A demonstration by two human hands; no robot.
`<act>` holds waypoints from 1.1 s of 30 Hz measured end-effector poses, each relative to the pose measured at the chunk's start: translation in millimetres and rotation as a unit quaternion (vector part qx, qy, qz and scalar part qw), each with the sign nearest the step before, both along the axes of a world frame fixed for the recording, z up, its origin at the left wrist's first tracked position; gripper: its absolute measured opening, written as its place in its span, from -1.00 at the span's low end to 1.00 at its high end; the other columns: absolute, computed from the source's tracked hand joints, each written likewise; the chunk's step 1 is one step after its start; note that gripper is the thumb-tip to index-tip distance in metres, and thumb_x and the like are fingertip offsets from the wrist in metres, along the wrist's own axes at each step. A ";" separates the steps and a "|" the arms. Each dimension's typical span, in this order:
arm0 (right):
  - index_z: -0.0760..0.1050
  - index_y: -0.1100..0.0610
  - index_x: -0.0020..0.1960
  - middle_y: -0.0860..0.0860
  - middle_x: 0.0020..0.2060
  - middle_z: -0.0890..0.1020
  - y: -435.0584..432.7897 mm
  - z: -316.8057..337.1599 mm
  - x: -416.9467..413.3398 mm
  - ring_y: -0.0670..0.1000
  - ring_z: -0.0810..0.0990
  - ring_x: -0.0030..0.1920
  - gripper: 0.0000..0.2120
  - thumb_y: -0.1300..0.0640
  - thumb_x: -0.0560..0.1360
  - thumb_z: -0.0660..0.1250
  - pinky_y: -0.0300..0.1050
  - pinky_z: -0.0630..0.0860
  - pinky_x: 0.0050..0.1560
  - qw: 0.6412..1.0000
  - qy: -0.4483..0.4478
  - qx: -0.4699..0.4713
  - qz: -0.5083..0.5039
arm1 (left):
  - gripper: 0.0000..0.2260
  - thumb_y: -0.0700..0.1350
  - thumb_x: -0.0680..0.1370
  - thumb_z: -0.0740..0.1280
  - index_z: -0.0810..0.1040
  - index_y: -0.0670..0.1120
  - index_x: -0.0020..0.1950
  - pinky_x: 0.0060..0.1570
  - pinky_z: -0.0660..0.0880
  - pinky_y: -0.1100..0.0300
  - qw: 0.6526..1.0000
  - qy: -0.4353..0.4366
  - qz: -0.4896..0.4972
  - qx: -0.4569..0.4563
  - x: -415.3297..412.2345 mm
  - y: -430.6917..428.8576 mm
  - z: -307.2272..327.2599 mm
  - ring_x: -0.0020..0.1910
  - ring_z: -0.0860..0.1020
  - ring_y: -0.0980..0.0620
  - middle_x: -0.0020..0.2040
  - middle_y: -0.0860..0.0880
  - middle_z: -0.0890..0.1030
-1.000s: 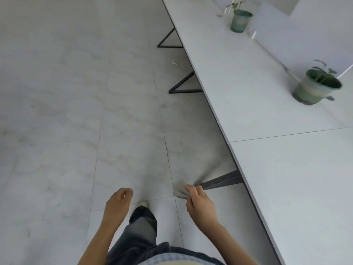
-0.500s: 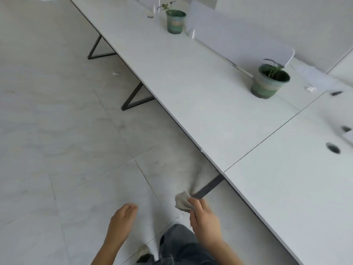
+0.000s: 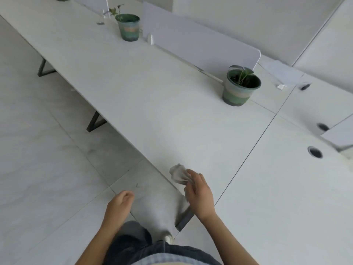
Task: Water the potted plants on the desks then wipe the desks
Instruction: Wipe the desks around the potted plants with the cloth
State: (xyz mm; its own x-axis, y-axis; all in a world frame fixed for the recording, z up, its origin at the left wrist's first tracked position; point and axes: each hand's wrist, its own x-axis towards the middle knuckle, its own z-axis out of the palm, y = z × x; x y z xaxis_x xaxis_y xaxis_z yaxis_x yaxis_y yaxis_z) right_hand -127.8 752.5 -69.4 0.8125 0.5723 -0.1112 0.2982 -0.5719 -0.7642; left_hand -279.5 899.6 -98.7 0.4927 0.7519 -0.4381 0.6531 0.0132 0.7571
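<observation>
- The cloth (image 3: pixel 178 174) is a crumpled pale wad sticking out up and to the left of the right hand (image 3: pixel 198 194), at the near edge of the desk (image 3: pixel 152 96).
- The right hand has its fingers (image 3: pixel 192 174) curled round the cloth's lower right end, pinching it; most of the wad shows beyond the fingertips.
- Whether the cloth touches the desk top or is held just above it cannot be told.
- The left hand (image 3: pixel 119 206) hangs over the floor (image 3: pixel 42 169), left of the desk edge and well apart from the cloth; its fingers are loosely curled inward and nothing shows in it.
- The near pot (image 3: pixel 238 88), green with pale bands and a small leafy plant, stands upright on the desk far beyond the right hand, up and to the right, just in front of the end of a white divider (image 3: pixel 200 46).
- The far pot (image 3: pixel 129 27), of the same kind, stands upright farther along the desk near the other end of that divider.
- A seam (image 3: pixel 254 146) runs from near the right wrist up to the right, parting this desk from the next desk (image 3: pixel 286 197), which has round cable holes (image 3: pixel 314 152).
- A dark desk leg (image 3: pixel 184 219) shows under the edge beneath the right hand.
</observation>
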 end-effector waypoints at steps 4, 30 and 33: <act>0.40 0.08 0.21 0.03 -0.19 0.54 -23.0 12.5 54.2 0.05 0.58 -0.30 -0.75 0.24 0.54 0.20 -0.15 0.53 -0.42 0.909 0.237 0.205 -0.275 | -0.74 -0.15 0.58 0.17 0.49 -0.18 0.22 0.12 0.32 0.13 0.999 -0.021 -0.004 0.042 37.3 21.6 10.3 0.24 0.46 -0.08 0.21 -0.13 0.54; 0.01 -0.20 0.45 -0.02 0.53 -0.11 98.7 -38.0 339.4 0.18 -0.22 0.51 -0.45 -0.30 0.49 -0.08 0.34 -0.18 0.41 0.883 0.103 -0.330 -0.317 | -0.44 0.10 0.39 0.10 0.48 -0.22 0.25 0.17 0.37 -0.18 0.766 0.080 -0.512 0.381 359.6 258.3 -50.4 0.24 0.46 -0.36 0.27 -0.31 0.51; -0.04 -0.19 0.48 -0.02 0.54 -0.13 130.0 -42.8 321.9 0.16 -0.25 0.51 -0.43 -0.29 0.50 -0.07 0.32 -0.22 0.42 0.891 0.090 -0.335 -0.294 | -0.44 0.09 0.41 0.10 0.44 -0.21 0.29 0.22 0.16 -0.11 0.758 0.080 -0.510 0.399 358.7 256.9 -55.0 0.26 0.44 -0.37 0.29 -0.31 0.48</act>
State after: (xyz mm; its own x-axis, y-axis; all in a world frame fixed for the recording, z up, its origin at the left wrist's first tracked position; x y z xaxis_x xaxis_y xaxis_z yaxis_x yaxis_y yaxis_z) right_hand 194.1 882.5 -112.2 0.8847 -0.1891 -0.4261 -0.2950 -0.9348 -0.1976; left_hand 79.1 1156.5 -153.7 0.9846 0.0732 -0.1590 0.1003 -0.9804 0.1694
